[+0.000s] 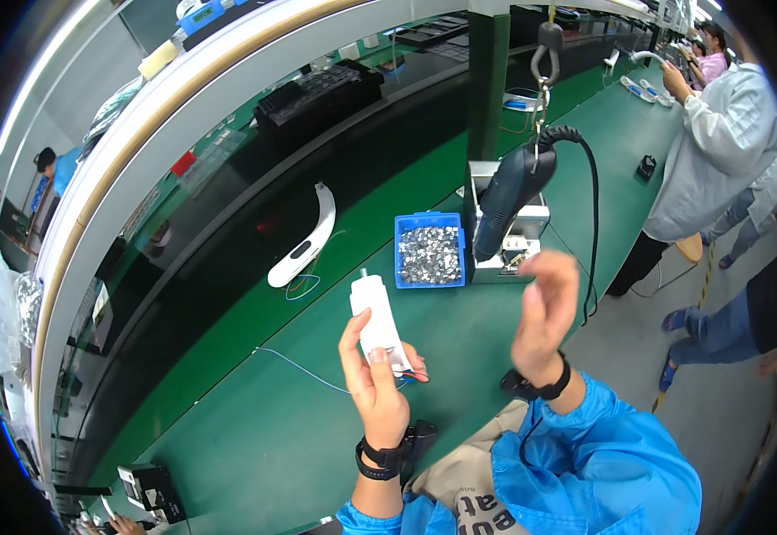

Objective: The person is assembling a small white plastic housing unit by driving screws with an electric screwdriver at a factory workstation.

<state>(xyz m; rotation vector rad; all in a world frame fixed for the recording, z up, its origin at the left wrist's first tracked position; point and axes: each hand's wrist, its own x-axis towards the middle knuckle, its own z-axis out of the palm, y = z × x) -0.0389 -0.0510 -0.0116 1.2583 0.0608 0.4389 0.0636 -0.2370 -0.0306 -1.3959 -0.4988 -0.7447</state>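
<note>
The left hand (373, 379) holds a small white plastic part (377, 321) upright above the green table (272, 428), with fingers wrapped around its lower end. Thin red and blue wires (413, 376) stick out by the fingertips. The right hand (544, 312) is lifted up and open, holding nothing. Just behind it hangs a dark blue power screwdriver (509, 196) on a black cable. Next to that tool sits a blue tray full of small shiny metal bits (430, 251). A long curved white plastic piece (306, 241) lies farther left on the table. Another person in a pale coat (718, 152) stands far to the right.
</note>
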